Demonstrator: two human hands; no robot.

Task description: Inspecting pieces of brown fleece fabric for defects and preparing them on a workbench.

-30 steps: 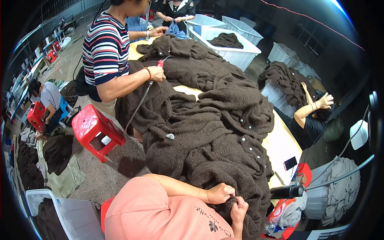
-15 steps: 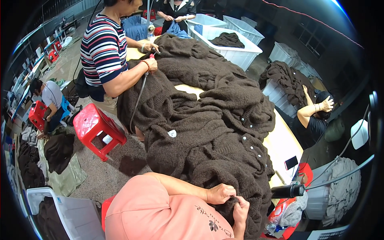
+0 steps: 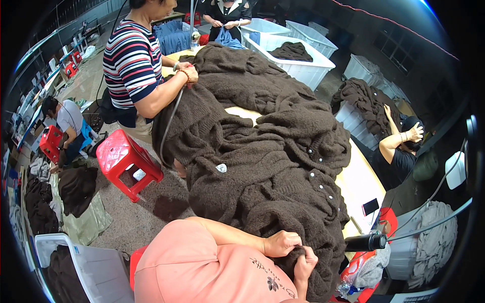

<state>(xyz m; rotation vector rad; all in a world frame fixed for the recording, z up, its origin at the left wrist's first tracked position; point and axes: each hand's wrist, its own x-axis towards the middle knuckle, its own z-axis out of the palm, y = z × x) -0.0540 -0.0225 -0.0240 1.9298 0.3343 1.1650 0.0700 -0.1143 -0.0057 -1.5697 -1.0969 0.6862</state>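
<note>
Both of my hands are at the near edge of a big heap of dark brown knitwear (image 3: 242,156), which covers most of the pale yellow table (image 3: 353,177). My left hand (image 3: 282,243) is closed, its fingers pinching a fold of a brown knitted garment (image 3: 290,260). Close beside it, my right hand (image 3: 305,264) grips the same garment, thumb and fingers pressed together. The spot between my fingertips is too small to make out. White buttons (image 3: 321,187) and a white tag (image 3: 221,168) show on the heap.
A black bottle (image 3: 365,242) and a phone (image 3: 370,206) lie at the table's right edge. Across the heap, a co-worker in a striped shirt (image 3: 131,65) holds a red-ended, hose-fed tool. A red stool (image 3: 124,159) stands left; a white bin (image 3: 96,267) sits near left.
The view has shifted slightly. The striped-shirt co-worker's hands have come together over the knitwear. My hands keep their pinch on the garment, nearly in place.
</note>
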